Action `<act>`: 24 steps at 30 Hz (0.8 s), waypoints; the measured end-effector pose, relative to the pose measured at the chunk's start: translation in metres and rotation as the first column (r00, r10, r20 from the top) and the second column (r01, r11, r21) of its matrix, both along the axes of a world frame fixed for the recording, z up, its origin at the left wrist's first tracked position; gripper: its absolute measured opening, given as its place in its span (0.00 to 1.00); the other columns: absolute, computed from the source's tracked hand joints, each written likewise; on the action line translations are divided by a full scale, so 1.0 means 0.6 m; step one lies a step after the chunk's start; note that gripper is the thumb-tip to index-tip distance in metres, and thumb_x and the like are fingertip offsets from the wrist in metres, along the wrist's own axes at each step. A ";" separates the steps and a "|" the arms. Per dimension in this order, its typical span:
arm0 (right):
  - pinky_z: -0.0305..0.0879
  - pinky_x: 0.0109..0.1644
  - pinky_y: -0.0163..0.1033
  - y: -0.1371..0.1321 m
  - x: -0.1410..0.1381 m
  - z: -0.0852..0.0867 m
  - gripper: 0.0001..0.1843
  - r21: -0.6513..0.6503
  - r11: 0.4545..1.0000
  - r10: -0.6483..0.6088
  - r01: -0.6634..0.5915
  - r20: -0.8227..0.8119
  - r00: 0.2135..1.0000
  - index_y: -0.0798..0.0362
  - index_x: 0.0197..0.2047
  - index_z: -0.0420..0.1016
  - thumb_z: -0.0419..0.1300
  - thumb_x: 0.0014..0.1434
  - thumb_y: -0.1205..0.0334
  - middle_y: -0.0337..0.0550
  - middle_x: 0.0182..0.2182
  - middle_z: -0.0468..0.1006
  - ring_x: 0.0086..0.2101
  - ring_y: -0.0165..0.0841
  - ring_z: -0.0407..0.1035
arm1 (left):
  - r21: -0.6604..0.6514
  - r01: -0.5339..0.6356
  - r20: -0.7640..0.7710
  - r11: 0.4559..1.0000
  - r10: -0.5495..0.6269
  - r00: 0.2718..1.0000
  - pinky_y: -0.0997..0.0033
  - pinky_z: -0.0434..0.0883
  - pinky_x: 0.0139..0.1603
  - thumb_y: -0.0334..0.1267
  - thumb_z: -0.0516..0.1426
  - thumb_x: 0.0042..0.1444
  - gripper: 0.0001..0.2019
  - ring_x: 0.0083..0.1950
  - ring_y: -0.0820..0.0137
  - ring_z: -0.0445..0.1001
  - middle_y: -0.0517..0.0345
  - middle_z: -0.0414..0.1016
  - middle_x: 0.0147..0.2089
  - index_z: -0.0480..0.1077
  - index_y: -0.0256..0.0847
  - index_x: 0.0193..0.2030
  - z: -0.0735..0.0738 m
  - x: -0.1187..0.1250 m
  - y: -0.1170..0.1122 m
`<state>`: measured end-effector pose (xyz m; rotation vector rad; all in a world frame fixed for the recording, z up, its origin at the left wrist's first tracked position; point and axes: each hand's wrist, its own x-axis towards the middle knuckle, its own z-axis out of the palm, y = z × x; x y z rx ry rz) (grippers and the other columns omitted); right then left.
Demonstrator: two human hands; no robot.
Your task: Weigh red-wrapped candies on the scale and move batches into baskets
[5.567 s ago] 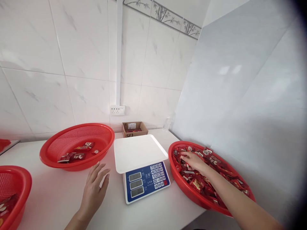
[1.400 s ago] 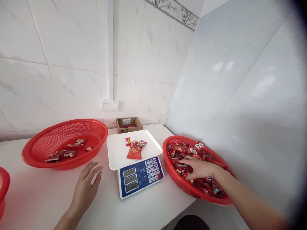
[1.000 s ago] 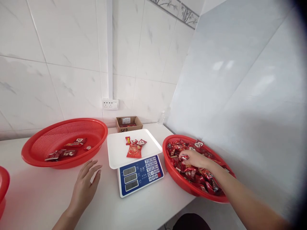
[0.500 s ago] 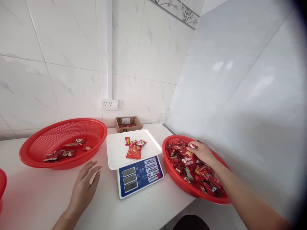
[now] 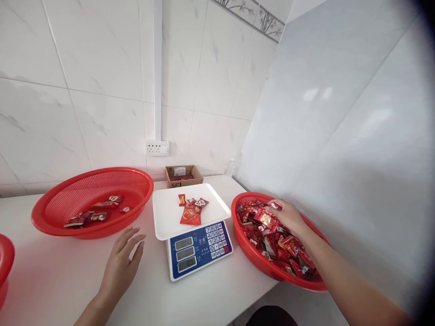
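Packet pinched in your right hand over the full basket

Your right hand (image 5: 286,216) has its thumb and fingers closed on a small red-and-white packet (image 5: 276,205), inside the right-hand red basket (image 5: 252,257). Any lettering on that packet is mostly covered by your fingers. Just below your fingertips lies a shiny red packet (image 5: 266,218) with pale gold print; whether you grip it too, you cannot tell from here. Around it, glossy red wrappers crowd the basket, some with white patches carrying dark characters too small to read.

To the left of that basket, your scale (image 5: 201,250) has a blue panel marked 志准, a keypad of white numerals 0 to 9 with 1 red key, and 3 grey displays whose digits are too faint to read surely. On its white pan (image 5: 166,215) lie 4 packets: a larger red packet (image 5: 190,215) with gold lettering, a small red packet (image 5: 182,199) with yellow letters, and 2 with white patches.

Your left hand (image 5: 121,257) holds nothing, fingers loosely spread, above or on the white table (image 5: 142,294) near the scale.

Behind the pan, a cardboard box (image 5: 186,183) reads "SF". At left, a mesh red basket (image 5: 90,190) holds a few packets.
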<state>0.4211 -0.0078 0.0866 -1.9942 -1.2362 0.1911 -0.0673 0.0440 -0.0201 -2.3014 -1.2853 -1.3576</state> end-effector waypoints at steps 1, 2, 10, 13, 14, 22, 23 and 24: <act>0.64 0.34 0.38 0.000 0.000 0.000 0.15 0.001 1.000 -0.012 0.012 -0.022 1.000 0.51 0.33 0.71 0.59 0.44 0.50 0.40 0.30 0.78 0.30 0.35 0.70 | 0.004 0.002 0.000 1.000 -0.002 1.000 0.58 0.70 0.47 0.40 0.48 0.60 0.10 0.52 0.58 0.68 0.49 0.71 0.47 0.69 0.43 0.40 0.001 0.000 0.000; 0.64 0.32 0.38 0.000 0.000 0.001 0.16 -0.001 1.000 -0.023 0.023 -0.040 0.999 0.51 0.33 0.71 0.59 0.43 0.50 0.39 0.29 0.77 0.28 0.34 0.70 | 0.007 0.004 0.000 1.000 -0.004 1.000 0.58 0.70 0.47 0.40 0.48 0.61 0.10 0.53 0.58 0.68 0.49 0.71 0.47 0.69 0.43 0.40 0.001 0.000 0.000; 0.65 0.30 0.37 -0.004 -0.006 0.007 0.15 0.008 0.998 -0.060 0.061 -0.107 0.992 0.51 0.34 0.71 0.59 0.44 0.51 0.38 0.26 0.75 0.26 0.32 0.69 | 0.013 -0.002 -0.003 1.000 0.002 1.000 0.58 0.70 0.47 0.41 0.48 0.61 0.11 0.53 0.58 0.68 0.49 0.72 0.47 0.69 0.43 0.40 -0.001 0.000 0.000; 0.69 0.32 0.38 -0.004 -0.014 0.008 0.15 0.038 0.998 -0.039 0.050 -0.247 0.968 0.50 0.34 0.70 0.59 0.45 0.50 0.40 0.30 0.76 0.30 0.35 0.71 | 0.014 0.005 0.002 1.000 -0.005 1.000 0.58 0.70 0.47 0.40 0.48 0.61 0.11 0.53 0.58 0.68 0.49 0.72 0.47 0.70 0.43 0.40 -0.001 0.000 0.000; 0.70 0.33 0.39 -0.004 -0.016 0.011 0.15 0.045 0.998 -0.034 0.048 -0.276 0.961 0.50 0.35 0.70 0.58 0.46 0.50 0.41 0.32 0.76 0.32 0.35 0.71 | 0.015 0.007 0.001 1.000 -0.007 1.000 0.58 0.70 0.47 0.40 0.48 0.61 0.11 0.53 0.58 0.68 0.49 0.72 0.47 0.70 0.43 0.40 0.000 0.000 0.000; 0.65 0.44 0.45 -0.043 0.005 0.064 0.20 -0.083 0.989 -0.106 0.120 0.161 0.981 0.50 0.31 0.70 0.51 0.49 0.43 0.44 0.35 0.77 0.39 0.42 0.71 | -0.010 -0.010 0.002 1.000 0.010 1.000 0.57 0.70 0.47 0.41 0.48 0.60 0.11 0.53 0.58 0.68 0.49 0.72 0.47 0.69 0.43 0.40 -0.002 -0.002 0.000; 0.64 0.44 0.45 -0.053 0.010 0.069 0.19 -0.128 0.987 -0.072 0.099 0.206 0.976 0.50 0.31 0.70 0.51 0.48 0.43 0.43 0.35 0.78 0.39 0.42 0.71 | -0.014 -0.007 0.003 1.000 0.007 1.000 0.57 0.70 0.47 0.41 0.48 0.60 0.11 0.53 0.57 0.68 0.49 0.72 0.48 0.69 0.43 0.41 -0.002 -0.002 0.000; 0.64 0.44 0.44 -0.063 0.015 0.070 0.19 -0.185 0.980 -0.027 0.070 0.223 0.974 0.49 0.31 0.71 0.52 0.47 0.43 0.42 0.35 0.78 0.39 0.42 0.71 | -0.017 -0.003 0.005 1.000 0.004 1.000 0.57 0.70 0.47 0.41 0.48 0.60 0.11 0.53 0.57 0.68 0.49 0.72 0.48 0.70 0.43 0.41 -0.003 -0.001 0.000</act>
